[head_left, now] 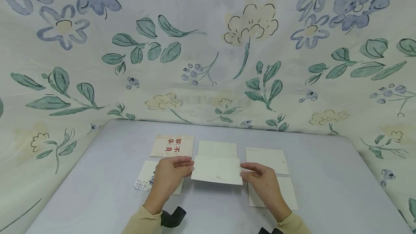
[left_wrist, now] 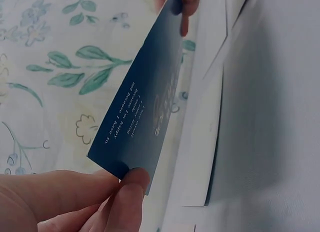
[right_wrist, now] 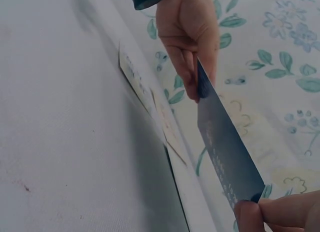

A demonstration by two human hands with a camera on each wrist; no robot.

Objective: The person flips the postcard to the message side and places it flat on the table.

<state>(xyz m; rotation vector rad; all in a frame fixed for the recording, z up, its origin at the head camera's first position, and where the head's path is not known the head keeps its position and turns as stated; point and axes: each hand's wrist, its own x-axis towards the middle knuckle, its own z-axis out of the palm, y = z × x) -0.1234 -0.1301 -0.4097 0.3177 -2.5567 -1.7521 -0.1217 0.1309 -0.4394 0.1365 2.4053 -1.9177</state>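
Observation:
Between both hands a postcard [head_left: 217, 170] is held up off the table, its cream side facing the head camera. In the left wrist view, the other side of the postcard [left_wrist: 142, 104] is dark blue with small white English lettering. My left hand [head_left: 166, 178] pinches its left edge between thumb and fingers, and my right hand [head_left: 265, 185] pinches the right edge. Just behind it lies another cream card [head_left: 217, 148], its near part hidden by the held one.
At left lie a card with red characters [head_left: 173, 146] and a card with dark and grey characters [head_left: 143, 181], partly covered by the left hand. Two cream cards, one far [head_left: 264, 159] and one near [head_left: 287, 190], lie at right. Floral cloth [head_left: 208, 53] hangs behind the table [head_left: 107, 176].

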